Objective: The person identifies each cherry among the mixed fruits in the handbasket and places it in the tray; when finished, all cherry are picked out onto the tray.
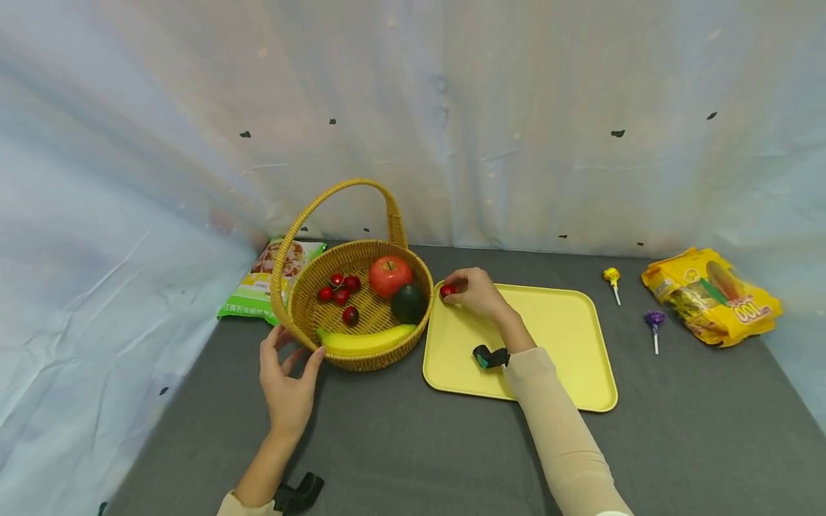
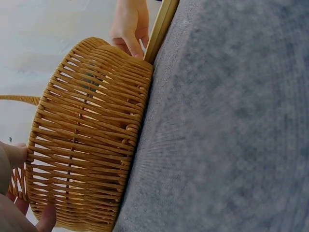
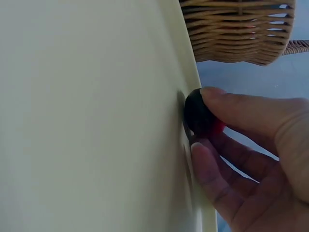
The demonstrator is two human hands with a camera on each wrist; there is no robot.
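Note:
My left hand (image 1: 290,394) holds the front left rim of a yellow wicker basket (image 1: 381,364) with a tall handle, thumb and fingers spread along it. Inside the basket lie a banana (image 1: 368,341), a red apple (image 1: 390,276), a dark green avocado-like fruit (image 1: 409,304) and several cherries (image 1: 341,295). My right hand (image 1: 476,292) pinches a dark red cherry (image 3: 199,115) between thumb and fingers. That cherry is at the far left corner of a yellow tray (image 1: 561,330), close to the tray's raised edge, beside the basket.
Behind the basket at left lies a green and white food bag (image 1: 252,292). Right of the tray are a yellow lollipop (image 1: 611,276), a purple lollipop (image 1: 654,319) and a yellow snack package (image 1: 716,297). A pale curtain (image 1: 490,143) hangs along the grey table's back edge.

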